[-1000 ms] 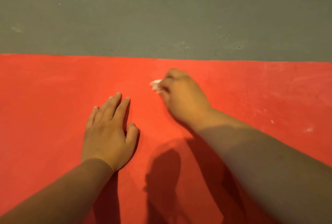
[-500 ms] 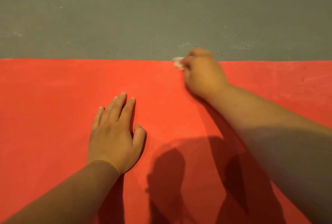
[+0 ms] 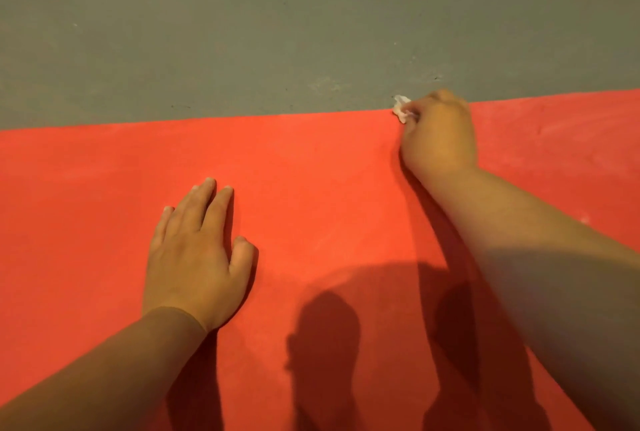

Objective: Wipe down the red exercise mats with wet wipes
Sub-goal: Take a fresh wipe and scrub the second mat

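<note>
A red exercise mat fills the lower two thirds of the head view, its far edge running across the frame. My right hand grips a small bunched white wet wipe and holds it at the mat's far edge, right of centre. Most of the wipe is hidden inside the curled fingers. My left hand rests flat on the mat at the lower left, fingers straight and close together.
Grey concrete floor lies beyond the mat's far edge, with a few dark specks and pale scuffs. Faint whitish marks show on the mat at the far right. Shadows of my arms fall across the near part of the mat.
My right hand has carried the wipe from the middle of the mat out to its far edge, then rightward along it. My left hand has stayed flat on the mat.
</note>
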Tool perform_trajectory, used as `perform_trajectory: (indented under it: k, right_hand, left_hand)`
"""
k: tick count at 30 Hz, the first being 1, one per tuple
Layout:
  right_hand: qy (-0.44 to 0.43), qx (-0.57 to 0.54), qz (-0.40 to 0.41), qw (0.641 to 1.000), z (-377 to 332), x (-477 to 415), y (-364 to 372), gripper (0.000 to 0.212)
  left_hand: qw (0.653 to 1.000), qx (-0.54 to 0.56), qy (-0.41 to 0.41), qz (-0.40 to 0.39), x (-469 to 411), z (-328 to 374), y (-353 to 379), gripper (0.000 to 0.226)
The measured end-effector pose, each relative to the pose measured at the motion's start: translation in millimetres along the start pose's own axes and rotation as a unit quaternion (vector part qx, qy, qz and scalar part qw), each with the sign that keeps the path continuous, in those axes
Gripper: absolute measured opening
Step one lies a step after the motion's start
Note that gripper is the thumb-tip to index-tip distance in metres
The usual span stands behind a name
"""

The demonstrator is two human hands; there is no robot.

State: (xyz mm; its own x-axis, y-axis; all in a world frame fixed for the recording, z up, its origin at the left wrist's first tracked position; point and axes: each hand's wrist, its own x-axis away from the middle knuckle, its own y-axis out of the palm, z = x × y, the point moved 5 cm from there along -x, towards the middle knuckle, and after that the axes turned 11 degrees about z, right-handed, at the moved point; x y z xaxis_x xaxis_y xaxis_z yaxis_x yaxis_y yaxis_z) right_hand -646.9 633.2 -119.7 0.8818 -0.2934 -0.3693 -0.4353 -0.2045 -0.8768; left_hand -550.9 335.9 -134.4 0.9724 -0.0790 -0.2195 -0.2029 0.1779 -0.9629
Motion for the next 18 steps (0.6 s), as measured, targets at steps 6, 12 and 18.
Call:
perform_trajectory:
  k: [6, 12, 18]
  right_hand:
    - [-0.146, -0.103, -0.084, 0.98, -115, 26, 31, 0.031]
    - [-0.127, -0.064, -0.058, 0.988, -79, 2, 33, 0.028]
    - [-0.066, -0.054, -0.024, 0.996, -50, 19, 12, 0.029]
  left_hand:
    - [1.0, -0.007, 0.004, -0.001, -1, 1, -1, 0.074]
    - [1.0, 0.006, 0.003, 0.0, -2, 0, 0, 0.072]
    - [1.0, 0.02, 0.003, 0.011, -4, 1, -1, 0.073]
